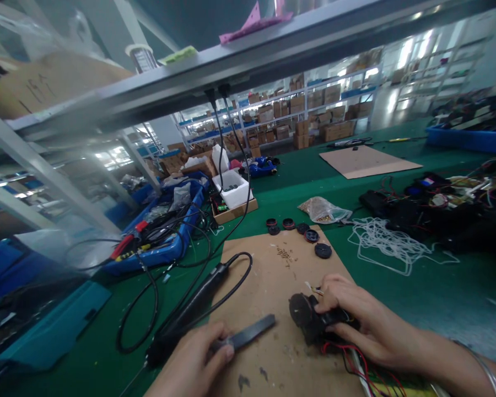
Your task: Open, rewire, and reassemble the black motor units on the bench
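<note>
Over the lower part of a brown cardboard sheet, my left hand is closed around the end of a flat grey strip, which points right. My right hand grips a black part with a round end. Red and black wires hang from beneath that part, and its far side is covered by my fingers. Left of the strip lies a black pen-shaped tool with a cable. Small brass-coloured screws are scattered on the sheet, near several round black caps.
A clear bag of small parts and a tangle of white cord lie behind my right hand. Blue bins hold cables and tools at left. A white box stands further back. Black cables hang from the overhead shelf.
</note>
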{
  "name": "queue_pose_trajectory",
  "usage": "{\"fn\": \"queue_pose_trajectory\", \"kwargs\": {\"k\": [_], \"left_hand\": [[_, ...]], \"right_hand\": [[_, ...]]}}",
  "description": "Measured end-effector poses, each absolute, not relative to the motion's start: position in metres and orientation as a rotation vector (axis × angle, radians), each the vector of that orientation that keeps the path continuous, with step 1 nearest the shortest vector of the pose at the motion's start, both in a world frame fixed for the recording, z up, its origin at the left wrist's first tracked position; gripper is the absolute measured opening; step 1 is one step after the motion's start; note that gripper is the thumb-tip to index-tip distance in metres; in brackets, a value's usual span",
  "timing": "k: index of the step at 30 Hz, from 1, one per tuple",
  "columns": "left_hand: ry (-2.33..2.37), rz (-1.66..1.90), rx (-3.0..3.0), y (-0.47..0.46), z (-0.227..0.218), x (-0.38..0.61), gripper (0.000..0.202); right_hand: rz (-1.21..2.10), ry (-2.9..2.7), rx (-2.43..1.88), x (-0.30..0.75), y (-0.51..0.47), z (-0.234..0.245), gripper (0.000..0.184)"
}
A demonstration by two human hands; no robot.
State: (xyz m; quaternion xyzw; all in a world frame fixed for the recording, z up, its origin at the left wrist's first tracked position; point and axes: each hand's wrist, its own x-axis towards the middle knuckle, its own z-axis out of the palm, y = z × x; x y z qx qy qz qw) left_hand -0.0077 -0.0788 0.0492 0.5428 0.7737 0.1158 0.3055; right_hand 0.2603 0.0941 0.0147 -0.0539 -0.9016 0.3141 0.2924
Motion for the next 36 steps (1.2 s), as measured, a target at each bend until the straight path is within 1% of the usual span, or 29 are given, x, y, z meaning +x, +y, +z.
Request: {"fn": "queue_pose_trajectory", "kwargs": {"k": [3,6,8,13,16,18,22,25,31,33,36], "left_hand": [[1.787,0.569,1.198,-0.087,0.049,0.007,0.037],[1.526,0.720,0.918,-0.092,0.053,0.021,0.047],[1.495,0.693,0.873,-0.092,0.059,0.027,0.049],[1.553,0.570,0.812,-0.090,0.074,0.029,0.039],[1.576,0.537,0.796,-0.090,0.077,0.027,0.038],[1.566,0.529,0.790,-0.089,0.077,0.027,0.040],[1.615,0.487,0.791,-0.086,0.081,0.030,0.052],[1.676,0.417,0.834,-0.084,0.091,0.031,0.052],[1.713,0.239,1.000,-0.076,0.113,0.036,0.037],[1.767,0.184,1.175,-0.074,0.114,0.039,0.034],[1.824,0.037,1.723,-0.076,0.102,0.037,0.034]], "right_hand": [[0.835,-2.408,-0.056,0.259,0.091,0.018,0.026],[0.845,-2.421,-0.009,0.257,0.088,0.019,0.026],[0.846,-2.434,0.003,0.257,0.087,0.019,0.027],[0.815,-2.458,0.027,0.256,0.085,0.017,0.022],[0.781,-2.479,0.032,0.256,0.086,0.018,0.019],[0.774,-2.499,0.036,0.256,0.086,0.019,0.019],[0.765,-2.521,0.040,0.256,0.085,0.020,0.017],[0.738,-2.531,0.057,0.255,0.083,0.021,0.016],[0.629,-2.585,0.104,0.252,0.078,0.022,0.014],[0.631,-2.586,0.108,0.252,0.077,0.021,0.014],[0.696,-2.574,0.077,0.251,0.078,0.021,0.016]]}}
